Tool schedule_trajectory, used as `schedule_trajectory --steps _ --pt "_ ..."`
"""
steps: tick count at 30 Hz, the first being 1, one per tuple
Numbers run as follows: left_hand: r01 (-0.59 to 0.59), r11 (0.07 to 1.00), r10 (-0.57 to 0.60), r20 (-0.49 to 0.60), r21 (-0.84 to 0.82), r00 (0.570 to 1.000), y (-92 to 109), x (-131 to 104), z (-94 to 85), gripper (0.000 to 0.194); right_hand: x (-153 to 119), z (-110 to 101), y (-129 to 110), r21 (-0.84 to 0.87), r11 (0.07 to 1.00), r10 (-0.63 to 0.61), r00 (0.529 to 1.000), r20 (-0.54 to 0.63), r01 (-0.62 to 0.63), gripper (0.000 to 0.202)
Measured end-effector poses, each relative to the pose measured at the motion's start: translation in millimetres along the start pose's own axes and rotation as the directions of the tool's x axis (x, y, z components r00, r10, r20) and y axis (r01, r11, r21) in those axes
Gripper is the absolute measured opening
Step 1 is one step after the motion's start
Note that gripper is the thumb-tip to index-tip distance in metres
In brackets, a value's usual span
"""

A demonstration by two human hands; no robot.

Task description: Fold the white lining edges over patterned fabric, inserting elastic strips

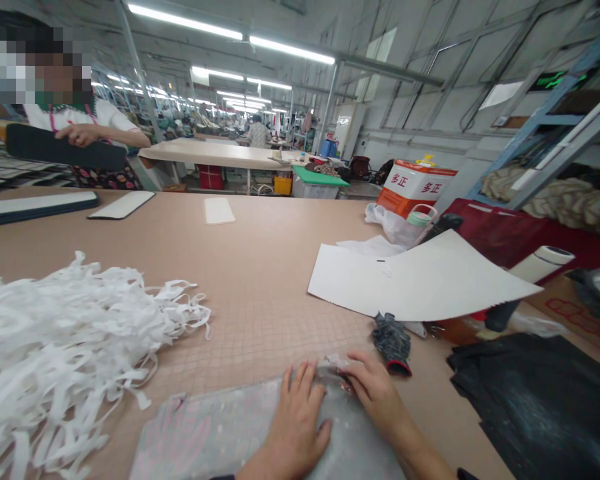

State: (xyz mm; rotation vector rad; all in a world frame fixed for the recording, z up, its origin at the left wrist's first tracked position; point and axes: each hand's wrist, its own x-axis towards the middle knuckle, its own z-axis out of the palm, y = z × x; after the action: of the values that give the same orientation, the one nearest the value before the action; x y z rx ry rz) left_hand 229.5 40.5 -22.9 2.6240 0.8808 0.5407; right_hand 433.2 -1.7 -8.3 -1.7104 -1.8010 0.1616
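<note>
A grey sheet point(235, 417) with pink marks lies flat at the table's near edge. My left hand point(300, 420) rests on it, palm down, with the fingers stretched out. At the sheet's upper right edge, my right hand point(375, 393) has its fingers bent around a crumpled piece of clear plastic point(336, 362). Part of that plastic is hidden under the fingers. Just beyond my right hand is a dark knitted glove point(391, 340) with a red cuff.
White strips point(75, 340) are heaped on the left. A large white board point(410, 280) and black sheets point(545, 400) lie on the right. Small white panels point(219, 211) sit along the far side. Across the table, a person point(80, 113) holds a long dark panel point(65, 148).
</note>
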Motion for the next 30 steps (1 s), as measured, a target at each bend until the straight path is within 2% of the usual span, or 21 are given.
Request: schedule_trajectory --steps 3,9,14,18,20,22,24,27,30 --pt "-0.017 1.0 0.017 0.006 0.006 1.0 1.1 0.7 -2.5 0.031 -11.6 -7.5 -2.5 0.011 0.998 -0.057 0.998 -0.018 0.057 0.022" --pt "-0.062 0.998 0.062 0.015 0.007 0.998 3.0 1.5 -8.7 0.035 -15.6 -7.8 -7.5 0.15 0.988 0.045 0.999 0.021 -0.047 0.019" --pt "-0.091 0.995 0.09 0.023 0.048 0.996 2.8 0.7 -8.6 0.038 -10.9 -10.5 -14.6 0.094 0.995 -0.037 0.999 0.001 0.037 0.016" --pt "-0.098 0.994 0.096 0.053 0.047 0.994 0.7 0.1 -6.8 0.039 -11.0 -12.2 -14.2 0.07 0.997 -0.025 0.999 0.044 0.022 0.016" --pt "-0.094 0.994 0.09 0.062 0.056 0.994 -0.5 -0.4 -4.6 0.047 -10.7 -13.5 -15.7 0.046 0.998 -0.034 0.999 0.037 0.032 0.021" --pt "-0.07 0.995 0.066 0.059 0.074 0.996 -0.6 -0.6 -1.7 0.059 -10.0 -14.7 -21.1 0.005 0.998 -0.065 0.998 0.001 0.065 0.035" --pt "-0.043 0.996 0.038 0.055 0.084 0.998 0.5 -0.4 1.1 0.066 -9.3 -13.3 -29.1 -0.041 0.99 -0.135 0.991 -0.014 0.134 0.045" --pt "-0.043 0.996 0.036 0.08 0.084 0.996 -0.5 -2.4 3.6 0.07 -9.8 0.0 -34.8 -0.093 0.945 -0.303 0.947 0.11 0.313 0.055" --pt "-0.043 0.993 0.029 0.129 0.109 0.991 -14.9 -16.1 2.6 0.077 -14.1 22.8 -19.8 -0.164 0.913 -0.322 0.907 0.27 0.373 0.066"
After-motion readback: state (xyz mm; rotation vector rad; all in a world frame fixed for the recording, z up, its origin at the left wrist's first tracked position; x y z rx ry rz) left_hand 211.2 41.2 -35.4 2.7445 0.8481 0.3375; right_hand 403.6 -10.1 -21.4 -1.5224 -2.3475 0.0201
